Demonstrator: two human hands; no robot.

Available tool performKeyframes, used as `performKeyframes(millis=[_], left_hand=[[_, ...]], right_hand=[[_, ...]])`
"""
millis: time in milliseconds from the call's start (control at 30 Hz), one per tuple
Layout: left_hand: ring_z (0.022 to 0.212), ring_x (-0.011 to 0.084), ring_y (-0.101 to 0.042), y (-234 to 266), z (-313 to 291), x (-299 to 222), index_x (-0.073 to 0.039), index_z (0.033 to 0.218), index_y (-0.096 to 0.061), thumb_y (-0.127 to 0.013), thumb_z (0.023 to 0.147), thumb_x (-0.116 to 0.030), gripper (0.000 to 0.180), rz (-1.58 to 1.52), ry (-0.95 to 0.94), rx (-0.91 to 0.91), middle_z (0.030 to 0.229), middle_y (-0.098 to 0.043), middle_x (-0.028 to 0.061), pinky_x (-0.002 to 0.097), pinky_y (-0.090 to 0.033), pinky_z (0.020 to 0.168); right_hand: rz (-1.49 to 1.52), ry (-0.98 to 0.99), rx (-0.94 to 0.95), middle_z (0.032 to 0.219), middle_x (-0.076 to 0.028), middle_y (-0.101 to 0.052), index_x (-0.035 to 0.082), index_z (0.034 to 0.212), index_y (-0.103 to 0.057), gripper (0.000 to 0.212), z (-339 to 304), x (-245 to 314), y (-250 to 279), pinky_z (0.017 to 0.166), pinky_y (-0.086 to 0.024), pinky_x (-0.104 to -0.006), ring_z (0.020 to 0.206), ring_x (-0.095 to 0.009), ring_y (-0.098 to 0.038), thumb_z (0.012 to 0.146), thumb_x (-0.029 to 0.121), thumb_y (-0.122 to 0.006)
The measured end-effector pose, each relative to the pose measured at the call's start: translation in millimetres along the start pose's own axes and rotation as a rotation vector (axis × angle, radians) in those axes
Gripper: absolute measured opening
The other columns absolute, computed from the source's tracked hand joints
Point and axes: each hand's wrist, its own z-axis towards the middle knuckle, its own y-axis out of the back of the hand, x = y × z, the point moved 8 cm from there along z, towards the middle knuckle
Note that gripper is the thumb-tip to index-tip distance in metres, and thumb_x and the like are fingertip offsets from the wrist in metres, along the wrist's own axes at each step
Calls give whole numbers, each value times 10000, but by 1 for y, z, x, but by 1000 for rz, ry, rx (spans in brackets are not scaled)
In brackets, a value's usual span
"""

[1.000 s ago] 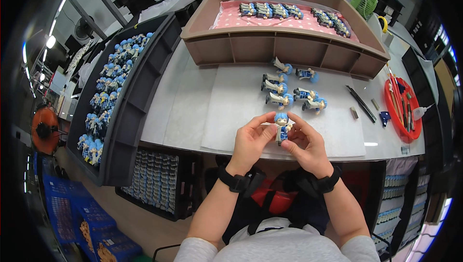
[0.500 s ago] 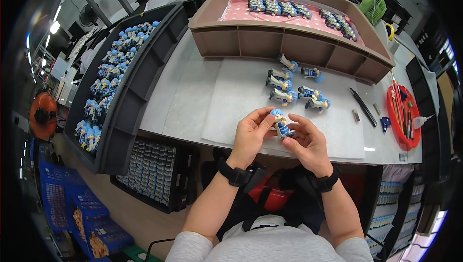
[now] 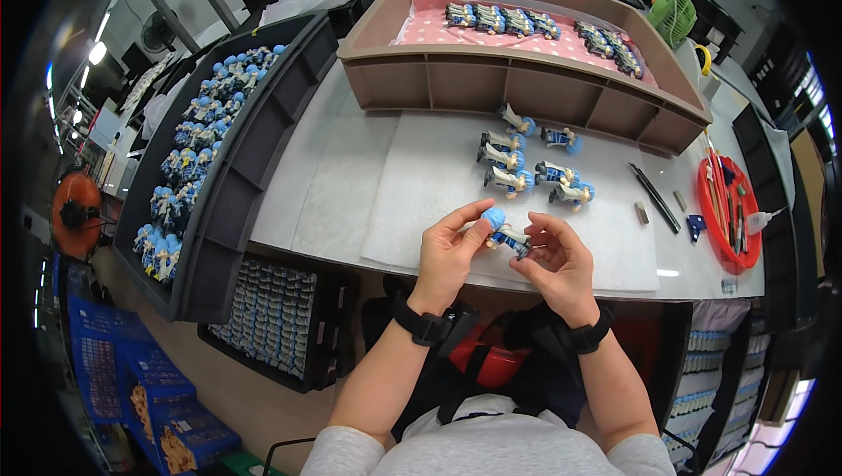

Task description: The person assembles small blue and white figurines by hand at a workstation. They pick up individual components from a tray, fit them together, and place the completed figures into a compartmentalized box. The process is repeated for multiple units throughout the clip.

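1. At nine o'clock from the hands, a long dark tray runs along the bench edge, filled with blue-haired figurines.
2. The left hand is pinching: thumb and fingertips close on the round blue head of one small figurine, held just above the white mat near the front edge of the bench.
3. The figurine lies nearly level, its long axis running from the head at ten o'clock to the feet at four o'clock. Each hand has one end, neither nearer.
4. The right hand is curled, fingertips touching the figurine's lower end; whether it grips something tiny there, I cannot tell.
5. At twelve o'clock, loose figurines lie on the mat, before a brown wooden tray.
6. At three o'clock, a red dish holds tools.
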Motion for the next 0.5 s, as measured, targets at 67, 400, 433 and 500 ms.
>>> performKeyframes(millis=[67, 400, 433, 500], left_hand=[[891, 117, -561, -1, -1, -2, 10, 1126, -525, -544, 856, -92, 290, -23, -22, 14, 1001, -595, 71, 242, -461, 764], [791, 92, -570, -12, 2, -4, 27, 1089, -543, -549, 839, -40, 260, 98, -29, 78, 923, -608, 71, 219, -479, 694], [781, 88, -568, -12, 2, -3, 27, 1084, -546, -547, 839, -41, 254, 87, -24, 75, 911, -609, 69, 218, -479, 687], [781, 87, -568, -13, 2, -2, 30, 1081, -547, -540, 842, -38, 248, 122, -13, 99, 901, -611, 71, 215, -478, 688]], right_hand=[[24, -11, 2, 985, -65, -498, -6, 1133, -489, 493, 0, 1, -1, 704, -488, -220, 878, -112, -516, 677, -77, -664], [83, 43, -17, 924, -58, -532, -22, 1119, -489, 443, -2, 3, 3, 726, -484, -246, 849, -117, -536, 711, -52, -659], [91, 39, -15, 918, -56, -534, -21, 1118, -490, 439, -1, 2, 3, 726, -483, -246, 847, -117, -537, 714, -47, -659], [107, 38, -16, 911, -54, -535, -20, 1117, -490, 432, -2, 2, 4, 725, -482, -247, 845, -117, -538, 719, -43, -658]])
